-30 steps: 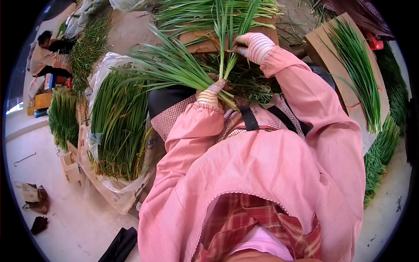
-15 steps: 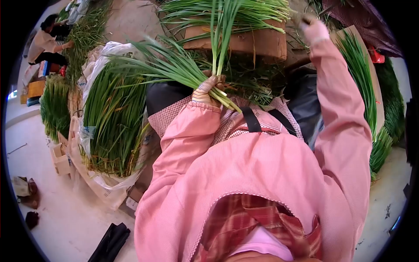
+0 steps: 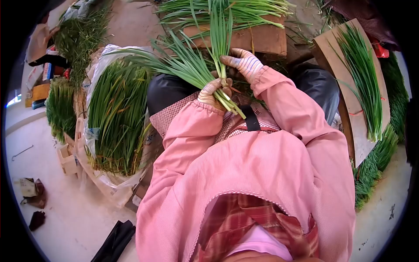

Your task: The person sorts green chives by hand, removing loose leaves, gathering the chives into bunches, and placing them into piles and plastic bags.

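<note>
Basically, main bunch (image 3: 187,63) of long green leaves sits over the lap, leaning up-left, pale stalk ends pointing down-right. Left hand (image 3: 211,94), striped glove, is clamped round it near those ends. Second set, upright stalks (image 3: 221,35), crosses it just above the left hand, leaves pointing away from the body. Right hand (image 3: 245,64), also gloved, has thumb and fingers against the upright stalks low down; can't tell how firm the grip is, far side hidden. Hands close together, near the stalk ends.

Below: checked apron (image 3: 170,109), black strap (image 3: 250,118). Beyond the hands: brown box (image 3: 268,41) with loose leaf pile (image 3: 248,13) lying across it. Right: tilted board (image 3: 327,48) carrying a tied bundle (image 3: 364,83). Left: big leaf stack (image 3: 118,118) standing in a clear plastic bag (image 3: 107,52). Far left: another person (image 3: 38,43), partly in view.
</note>
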`<action>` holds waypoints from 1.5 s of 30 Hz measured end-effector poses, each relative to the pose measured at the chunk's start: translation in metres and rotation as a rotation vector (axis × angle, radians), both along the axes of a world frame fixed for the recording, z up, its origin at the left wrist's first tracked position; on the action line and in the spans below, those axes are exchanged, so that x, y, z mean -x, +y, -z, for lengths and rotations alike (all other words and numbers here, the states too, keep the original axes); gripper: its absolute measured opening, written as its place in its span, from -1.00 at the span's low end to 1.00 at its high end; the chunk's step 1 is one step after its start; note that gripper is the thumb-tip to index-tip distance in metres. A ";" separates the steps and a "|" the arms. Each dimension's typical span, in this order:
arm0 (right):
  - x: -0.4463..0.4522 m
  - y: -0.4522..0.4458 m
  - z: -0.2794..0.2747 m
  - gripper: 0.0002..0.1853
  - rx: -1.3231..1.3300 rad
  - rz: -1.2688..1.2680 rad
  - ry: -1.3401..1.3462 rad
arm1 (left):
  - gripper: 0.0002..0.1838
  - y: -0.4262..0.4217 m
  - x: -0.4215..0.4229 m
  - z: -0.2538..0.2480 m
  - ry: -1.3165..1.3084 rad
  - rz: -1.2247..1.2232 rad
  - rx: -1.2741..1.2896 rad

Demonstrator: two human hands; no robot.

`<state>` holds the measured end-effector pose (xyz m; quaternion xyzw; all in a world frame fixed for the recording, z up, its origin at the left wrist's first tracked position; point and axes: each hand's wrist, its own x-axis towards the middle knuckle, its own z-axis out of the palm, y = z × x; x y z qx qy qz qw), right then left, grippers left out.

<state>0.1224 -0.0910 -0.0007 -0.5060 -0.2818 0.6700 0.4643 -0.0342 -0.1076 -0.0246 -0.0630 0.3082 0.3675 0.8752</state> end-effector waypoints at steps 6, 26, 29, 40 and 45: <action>0.002 -0.001 0.006 -0.71 0.048 0.118 -0.161 | -0.66 -0.004 -0.008 0.003 0.256 0.130 -0.252; -0.036 -0.073 0.093 -0.53 0.148 -0.467 -0.778 | -0.66 -0.008 -0.009 0.011 0.272 -0.022 -0.080; -0.060 -0.057 0.040 -0.57 0.078 -0.078 -0.546 | -0.60 -0.015 0.002 0.008 0.107 0.021 -0.140; -0.063 0.096 0.012 -0.65 -0.225 -0.015 -0.936 | -0.58 -0.027 0.062 -0.059 0.023 0.091 -0.315; -0.094 0.070 0.042 -0.59 -0.213 0.188 -0.952 | -0.72 0.000 0.101 -0.084 -0.208 0.050 -0.531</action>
